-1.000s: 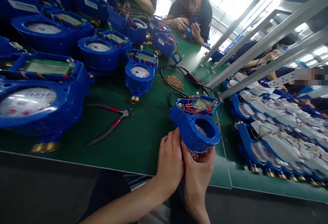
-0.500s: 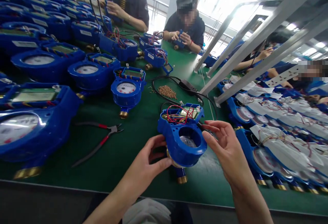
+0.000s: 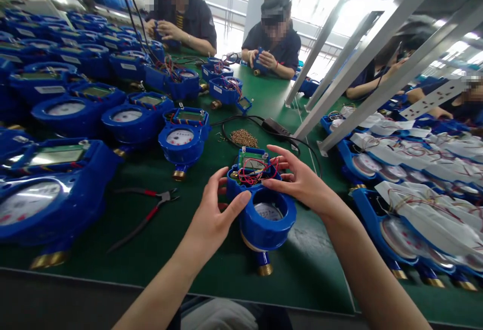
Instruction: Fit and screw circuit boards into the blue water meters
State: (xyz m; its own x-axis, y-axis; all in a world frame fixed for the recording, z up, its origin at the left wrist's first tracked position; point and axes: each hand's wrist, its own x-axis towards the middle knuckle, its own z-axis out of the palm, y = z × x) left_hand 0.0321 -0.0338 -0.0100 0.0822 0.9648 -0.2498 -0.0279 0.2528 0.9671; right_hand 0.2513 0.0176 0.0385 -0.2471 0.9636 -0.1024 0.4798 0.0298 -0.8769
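Observation:
A blue water meter [image 3: 268,224] stands upright on the table in front of me, its round dial ring facing up and its brass-ended pipe toward me. Its upper compartment lies uncovered, showing a green circuit board [image 3: 243,159] with a display and loose red wires [image 3: 253,170]. My left hand [image 3: 221,204] is curved round the left side of the housing, thumb on top by the ring. My right hand [image 3: 296,176] grips the upper right of the housing, thumb beside the wires; its fingertips are partly hidden.
Red-and-black cutting pliers [image 3: 145,217] lie left of the meter. A pile of small screws [image 3: 244,138] and a black cable [image 3: 277,128] are behind it. Several blue meters [image 3: 181,141] fill the left; meters with white covers [image 3: 426,209] line the right. Metal posts [image 3: 339,88] rise right; co-workers sit opposite.
The meter has turned so its board faces more to the left. My right hand has moved up and left onto the upper compartment; my left hand has moved higher on the housing.

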